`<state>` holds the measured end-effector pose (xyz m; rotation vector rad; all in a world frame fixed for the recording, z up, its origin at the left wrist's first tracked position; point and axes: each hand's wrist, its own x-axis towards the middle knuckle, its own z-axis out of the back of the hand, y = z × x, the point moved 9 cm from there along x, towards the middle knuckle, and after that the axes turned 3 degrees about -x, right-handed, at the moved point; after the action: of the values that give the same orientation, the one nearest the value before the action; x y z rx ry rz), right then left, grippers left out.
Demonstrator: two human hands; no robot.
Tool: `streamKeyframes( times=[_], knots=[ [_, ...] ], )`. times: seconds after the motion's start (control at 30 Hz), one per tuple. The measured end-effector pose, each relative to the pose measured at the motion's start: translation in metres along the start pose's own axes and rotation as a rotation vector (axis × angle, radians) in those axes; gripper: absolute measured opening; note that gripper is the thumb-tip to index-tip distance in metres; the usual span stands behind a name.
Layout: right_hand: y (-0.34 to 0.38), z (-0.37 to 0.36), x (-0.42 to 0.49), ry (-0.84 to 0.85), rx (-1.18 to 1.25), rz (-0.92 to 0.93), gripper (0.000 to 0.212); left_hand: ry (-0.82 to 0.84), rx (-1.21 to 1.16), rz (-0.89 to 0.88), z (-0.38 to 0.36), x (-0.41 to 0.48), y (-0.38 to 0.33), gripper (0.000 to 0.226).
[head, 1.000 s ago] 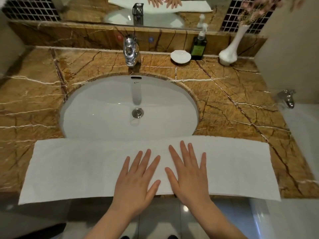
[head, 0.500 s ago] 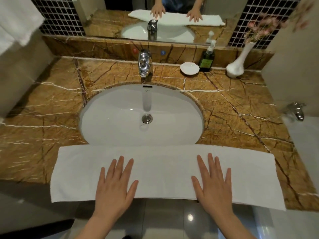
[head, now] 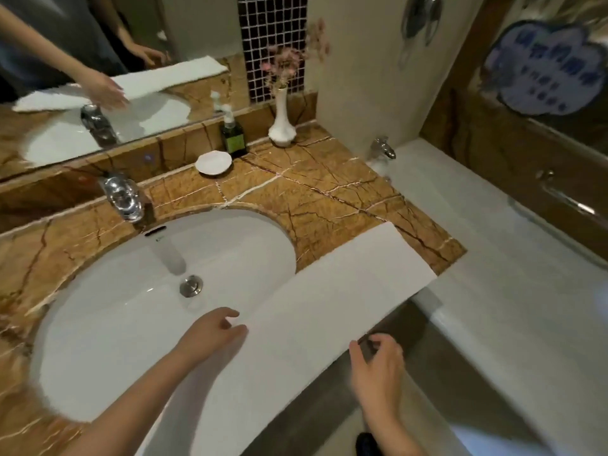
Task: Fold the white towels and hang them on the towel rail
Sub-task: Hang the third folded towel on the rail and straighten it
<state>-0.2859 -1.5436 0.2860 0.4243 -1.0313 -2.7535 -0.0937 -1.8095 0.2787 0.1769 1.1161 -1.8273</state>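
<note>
Resting on the far edge of the long white towel (head: 316, 311), the left hand (head: 210, 334) has its fingers bent a little and loose, right where the towel meets the sink. The right hand (head: 378, 363) is at the near edge of the towel, off the front of the surface, with its fingers curled. The picture is blurry there, so I cannot tell if it is pinching the edge.

The towel is folded into a long strip. It lies along the near side of the brown marble surface (head: 329, 199) and partly over the near rim of the white sink (head: 131, 311). Its right end is near the right corner of the surface.

A shiny tap (head: 123, 197) stands at the far side of the sink. Farther right are a small white dish (head: 214, 162), a dark green soap bottle (head: 233, 138) and a white vase (head: 282, 123) with pink flowers. A white bathtub (head: 513, 291) is on the right. The mirror (head: 98, 77) on the far wall shows the towel and arms.
</note>
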Motion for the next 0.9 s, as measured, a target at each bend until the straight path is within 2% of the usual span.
streamKeyframes(
  times=[0.07, 0.13, 0.27, 0.4, 0.67, 0.77, 0.9],
  knots=[
    [-0.024, -0.029, -0.022, 0.244, 0.117, -0.268, 0.026, 0.089, -0.071, -0.049, -0.002, 0.011, -0.011, 0.022],
    [-0.029, -0.055, -0.044, 0.449, 0.272, -0.457, 0.043, 0.224, -0.082, -0.105, -0.006, 0.015, -0.024, 0.034],
    [-0.021, -0.073, -0.052, 0.517, 0.312, -0.551, 0.059, 0.413, -0.071, -0.096, -0.016, 0.028, -0.033, 0.040],
    [-0.018, -0.077, -0.044, 0.532, 0.176, -0.513, 0.055, 0.455, -0.087, -0.076, -0.023, 0.048, -0.038, 0.027],
    [-0.026, -0.080, -0.049, 0.591, 0.246, -0.481, 0.049, 0.545, -0.063, -0.059, -0.040, 0.054, -0.042, 0.023],
    [-0.021, -0.072, -0.044, 0.570, 0.244, -0.386, 0.035, 0.531, -0.054, -0.070, -0.036, 0.051, -0.051, 0.025],
    [-0.003, -0.048, -0.036, 0.472, 0.236, -0.232, 0.030, 0.555, -0.091, -0.103, -0.028, 0.042, -0.071, 0.018]
  ],
)
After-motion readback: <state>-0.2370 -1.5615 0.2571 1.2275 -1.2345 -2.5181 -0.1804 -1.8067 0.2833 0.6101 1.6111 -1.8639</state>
